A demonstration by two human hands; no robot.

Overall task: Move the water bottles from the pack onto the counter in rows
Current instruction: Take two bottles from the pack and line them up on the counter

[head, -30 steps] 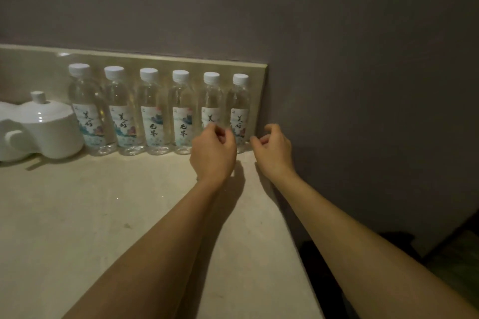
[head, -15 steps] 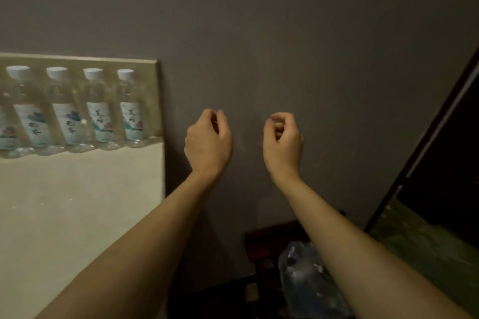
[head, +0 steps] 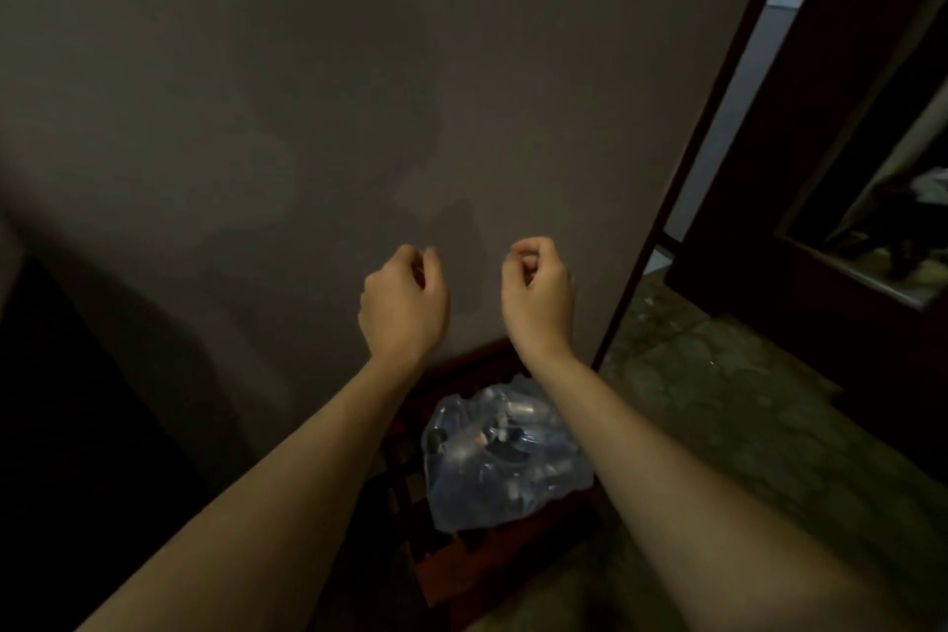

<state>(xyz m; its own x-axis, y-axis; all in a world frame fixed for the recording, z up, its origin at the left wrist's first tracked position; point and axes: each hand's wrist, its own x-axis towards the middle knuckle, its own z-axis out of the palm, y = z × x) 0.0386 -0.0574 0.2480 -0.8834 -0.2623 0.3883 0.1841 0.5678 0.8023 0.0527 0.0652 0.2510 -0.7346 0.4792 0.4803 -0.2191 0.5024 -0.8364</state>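
The pack is a clear plastic-wrapped bundle of water bottles, low in the view between my forearms. It sits on a dark reddish wooden stand against the wall. My left hand and my right hand hover side by side in the air above the pack, in front of the wall. The fingers of both hands are loosely curled and hold nothing. The counter and the bottles on it are out of view.
A plain grey wall fills most of the view. A dark door frame runs diagonally at the right, with dark furniture beyond it. Greenish patterned floor lies to the right of the stand. The lower left is in deep shadow.
The view has swung right and down, away from the counter with its row of bottles, to the pack on the stand. Both empty hands moved with it and kept their loose curl.
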